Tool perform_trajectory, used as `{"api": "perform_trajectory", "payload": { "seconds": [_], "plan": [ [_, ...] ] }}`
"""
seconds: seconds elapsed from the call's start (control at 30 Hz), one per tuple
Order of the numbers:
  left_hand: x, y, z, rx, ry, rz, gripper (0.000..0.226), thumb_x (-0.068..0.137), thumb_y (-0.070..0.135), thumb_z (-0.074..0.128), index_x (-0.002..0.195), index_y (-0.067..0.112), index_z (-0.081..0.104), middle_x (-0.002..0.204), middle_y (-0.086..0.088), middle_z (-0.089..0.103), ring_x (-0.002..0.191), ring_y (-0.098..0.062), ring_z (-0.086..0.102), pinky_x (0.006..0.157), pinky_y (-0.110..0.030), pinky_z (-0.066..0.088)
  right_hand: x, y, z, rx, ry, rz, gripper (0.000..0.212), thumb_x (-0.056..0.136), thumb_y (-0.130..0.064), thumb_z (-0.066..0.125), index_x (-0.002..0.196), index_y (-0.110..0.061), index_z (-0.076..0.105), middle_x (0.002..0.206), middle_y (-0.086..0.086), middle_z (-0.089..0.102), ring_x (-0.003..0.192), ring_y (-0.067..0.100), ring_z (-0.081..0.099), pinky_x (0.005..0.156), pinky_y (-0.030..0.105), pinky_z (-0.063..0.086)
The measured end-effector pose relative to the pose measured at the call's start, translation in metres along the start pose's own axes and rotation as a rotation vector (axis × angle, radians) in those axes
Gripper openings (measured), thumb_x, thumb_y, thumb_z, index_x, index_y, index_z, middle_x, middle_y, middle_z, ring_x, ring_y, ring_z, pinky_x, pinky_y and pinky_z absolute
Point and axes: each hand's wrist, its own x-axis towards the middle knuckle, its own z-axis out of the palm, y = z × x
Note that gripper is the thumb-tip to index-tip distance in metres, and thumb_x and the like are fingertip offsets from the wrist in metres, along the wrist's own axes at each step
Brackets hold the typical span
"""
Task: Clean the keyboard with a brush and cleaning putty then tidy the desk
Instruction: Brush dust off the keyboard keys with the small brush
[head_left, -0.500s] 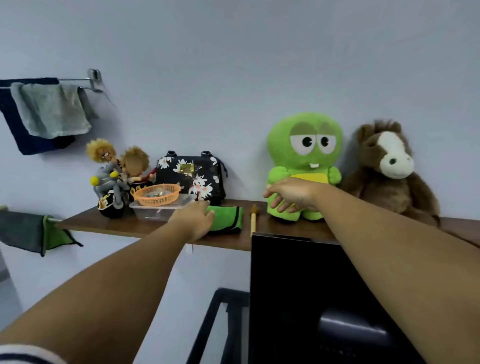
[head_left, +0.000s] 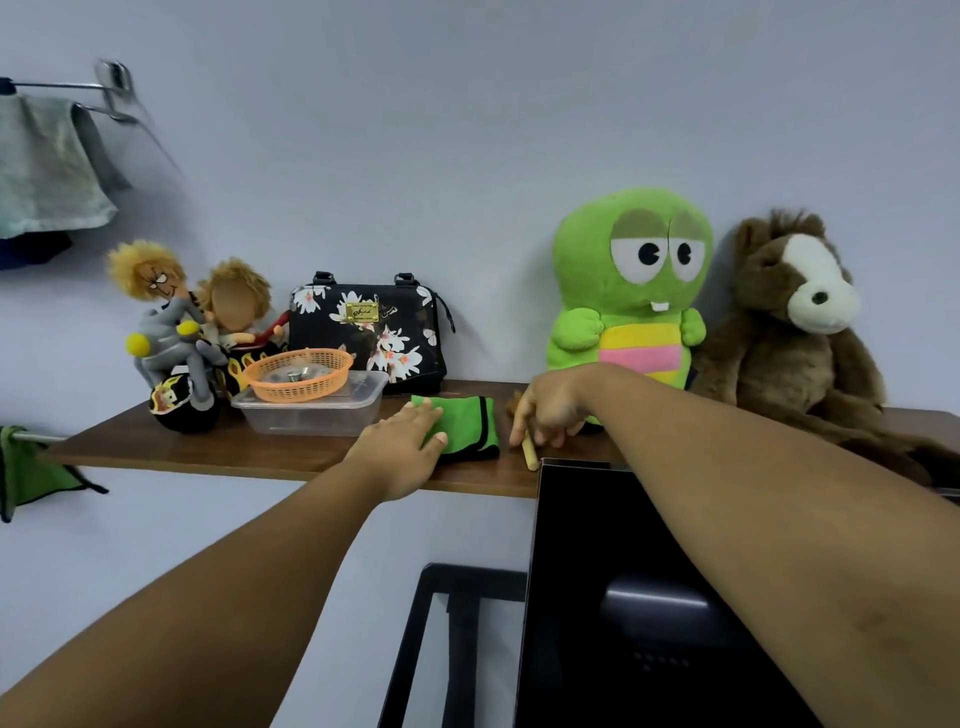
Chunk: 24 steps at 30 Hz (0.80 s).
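Note:
A folded green cloth (head_left: 467, 426) with black trim lies on the brown wooden shelf (head_left: 208, 449). My left hand (head_left: 402, 449) rests flat on the cloth's left part, fingers spread. Just right of the cloth a wooden-handled brush (head_left: 529, 453) lies on the shelf, its bristle end hidden behind my right hand (head_left: 548, 410). My right hand's fingertips curl down around the brush handle and touch it. No keyboard or putty is in sight.
On the shelf stand a clear plastic box (head_left: 311, 410) with an orange basket (head_left: 298, 374) on it, a floral handbag (head_left: 366, 332), dolls on a toy motorbike (head_left: 176, 343), a green plush (head_left: 628, 291) and a brown plush horse (head_left: 795, 332). A black monitor back (head_left: 623, 597) rises below.
My right hand dropped from the green plush down onto the brush handle. My left hand slid right onto the green cloth.

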Motion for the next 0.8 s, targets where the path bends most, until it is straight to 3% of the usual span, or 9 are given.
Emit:
{"api": "perform_trajectory", "payload": {
  "seconds": [0.17,0.3,0.43,0.57,0.7,0.8],
  "plan": [
    [0.003,-0.004,0.003,-0.001,-0.052,-0.005,0.054,0.102,0.046,0.024,0.153,0.028,0.019,0.162,0.006,0.009,0.149,-0.013,0.007,0.118,-0.044,0.014,0.003,0.002,0.002,0.039,0.010,-0.035,0.036,0.080,0.011,0.058,0.084,-0.022,0.070,0.074,-0.004,0.069,0.072,0.007,0.060,0.060,0.020,0.045],
    [0.002,-0.004,0.002,-0.016,-0.071,0.000,0.055,0.102,0.046,0.024,0.153,0.028,0.019,0.162,0.006,0.010,0.149,-0.013,0.006,0.118,-0.043,0.014,0.000,0.006,0.001,0.172,0.088,-0.116,0.032,0.076,0.013,0.059,0.086,-0.016,0.067,0.083,0.001,0.074,0.068,0.005,0.059,0.060,0.022,0.044],
    [-0.001,0.000,-0.004,-0.021,-0.019,0.004,0.054,0.102,0.044,0.026,0.153,0.024,0.022,0.162,0.003,0.013,0.149,-0.016,0.010,0.118,-0.043,0.015,-0.012,0.010,0.002,0.376,0.297,-0.195,0.031,0.074,0.016,0.064,0.090,-0.010,0.068,0.067,-0.006,0.067,0.052,-0.003,0.056,0.058,0.020,0.045],
    [-0.007,0.016,-0.013,-0.024,0.090,0.036,0.054,0.102,0.044,0.029,0.152,0.025,0.025,0.161,0.002,0.016,0.148,-0.018,0.015,0.117,-0.045,0.015,-0.033,0.019,0.010,0.507,0.526,-0.275,0.024,0.076,0.011,0.072,0.097,0.001,0.068,0.063,-0.006,0.060,0.050,-0.004,0.054,0.057,0.012,0.042],
    [-0.018,0.041,-0.018,-0.018,0.221,0.091,0.053,0.100,0.044,0.032,0.150,0.026,0.029,0.160,0.002,0.020,0.148,-0.016,0.016,0.118,-0.044,0.014,-0.062,0.036,0.018,0.660,0.774,-0.364,0.021,0.077,-0.001,0.074,0.088,-0.018,0.067,0.068,-0.001,0.064,0.063,0.012,0.060,0.071,0.034,0.052],
    [-0.033,0.065,-0.012,-0.009,0.328,0.115,0.053,0.099,0.046,0.032,0.148,0.025,0.033,0.159,0.003,0.024,0.147,-0.014,0.016,0.119,-0.043,0.013,-0.094,0.050,0.030,0.782,0.918,-0.418,0.024,0.083,-0.001,0.071,0.085,-0.023,0.062,0.075,0.002,0.065,0.073,0.017,0.063,0.078,0.039,0.055]
  ]
}}
